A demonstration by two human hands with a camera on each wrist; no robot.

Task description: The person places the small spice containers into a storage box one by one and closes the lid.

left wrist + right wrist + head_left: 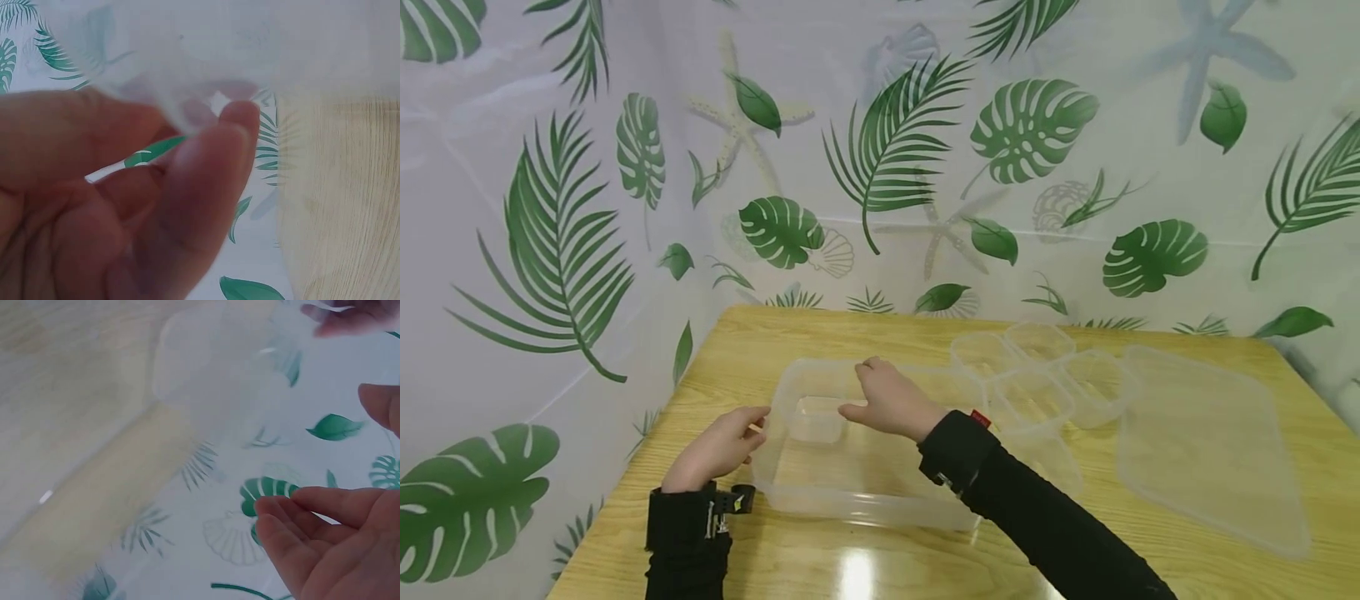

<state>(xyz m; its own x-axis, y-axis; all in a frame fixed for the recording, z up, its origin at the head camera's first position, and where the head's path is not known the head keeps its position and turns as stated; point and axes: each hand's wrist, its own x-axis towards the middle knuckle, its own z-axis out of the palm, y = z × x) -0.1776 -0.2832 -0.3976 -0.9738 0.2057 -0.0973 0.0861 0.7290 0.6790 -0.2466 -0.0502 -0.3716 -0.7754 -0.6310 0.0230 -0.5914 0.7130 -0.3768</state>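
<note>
A large clear plastic box [880, 510] stands uncovered on the table. Inside it, near the left end, sits a small clear container [817, 425]. My left hand [722, 442] is right at the box's left rim, fingers loosely bent; the left wrist view shows its thumb [203, 169] overlapping the cloudy plastic edge. Over the box's interior, my right hand [895, 400] hovers with thumb and fingers apart, the thumb near the small container. In the right wrist view the right hand's fingers [331, 525] are slightly bent, with nothing between them and the thumb.
Several small clear containers [1033, 392] stand grouped beyond the box's right end. A flat translucent lid [1213, 450] lies on the right of the wooden table [790, 558]. Behind the table hangs a white leaf-patterned sheet [880, 167].
</note>
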